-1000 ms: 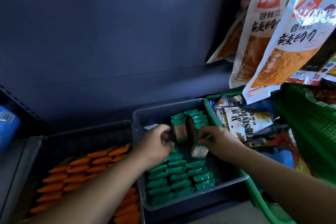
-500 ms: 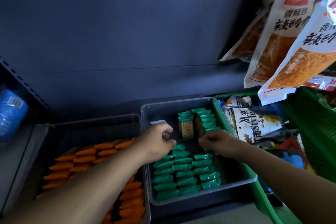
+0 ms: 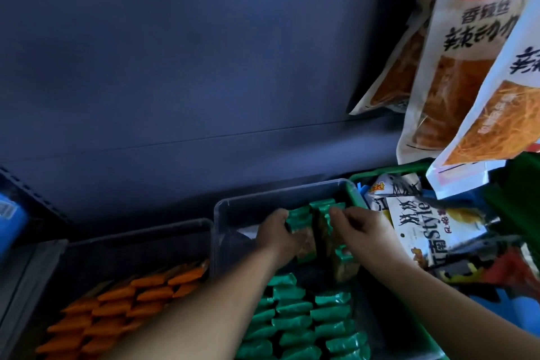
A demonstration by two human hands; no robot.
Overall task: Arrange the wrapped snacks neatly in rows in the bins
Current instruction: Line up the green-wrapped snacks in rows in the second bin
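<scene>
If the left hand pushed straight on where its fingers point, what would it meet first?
Left hand touches the upright green-wrapped snacks now; beyond them, probably the clear plastic bin's far wall.

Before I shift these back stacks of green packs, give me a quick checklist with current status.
1. Left hand grip on the left back stack: ok, fingers curl round it.
2. Right hand on the right back stack: ok, fingers curl over its top.
3. Back stacks straight: not ok, one loose pack leans below the right hand.
4. Front rows tidy: ok.
5. Orange packs: ok, in rows.
</scene>
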